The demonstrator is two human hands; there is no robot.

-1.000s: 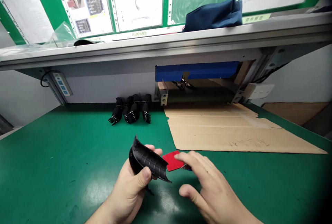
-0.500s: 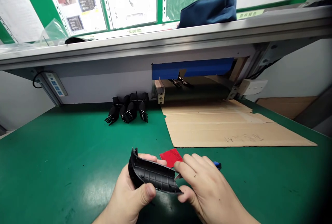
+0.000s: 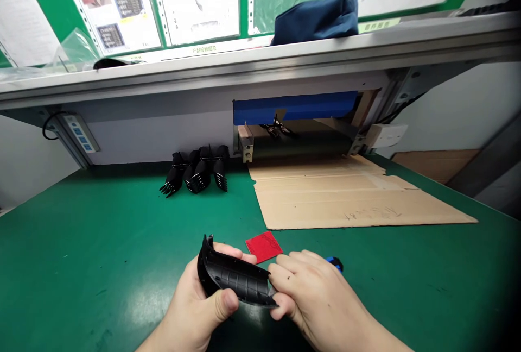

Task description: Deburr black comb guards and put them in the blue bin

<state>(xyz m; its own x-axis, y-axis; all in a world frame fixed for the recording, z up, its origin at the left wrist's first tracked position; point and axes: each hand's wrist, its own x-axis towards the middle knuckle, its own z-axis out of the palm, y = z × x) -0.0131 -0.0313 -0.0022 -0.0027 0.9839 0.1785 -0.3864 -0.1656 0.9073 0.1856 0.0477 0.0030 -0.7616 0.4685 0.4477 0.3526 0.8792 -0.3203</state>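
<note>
Left hand [image 3: 199, 308] grasps a black ribbed curved plastic shell [image 3: 234, 278], thumb pressed on its near face, other fingers wrapped behind it; shell held up off the green mat [image 3: 101, 243], ribs facing the camera. Right hand [image 3: 315, 300] meets the shell's right end, thumb under the lower corner, index and middle fingertips [image 3: 277, 273] on its edge, a pinch-type grip; the rest of the fingers curl loosely. Blue-tipped tool [image 3: 334, 263] pokes out just past the right knuckles; cannot tell whether the hand grips it. Red square card [image 3: 264, 246] lies flat on the mat just beyond the fingertips of both hands, apart from the shell. Farther out from the right fingers, flattened cardboard sheet [image 3: 350, 200] spreads over the mat. Well beyond the left fingers, cluster of black comb attachments [image 3: 195, 173] sits against the back wall. Behind the cardboard, blue bar [image 3: 293, 108] over a dark opening. Above, metal shelf [image 3: 260, 67] with folded navy cloth [image 3: 315, 18], documents in sleeves on the green board behind.
</note>
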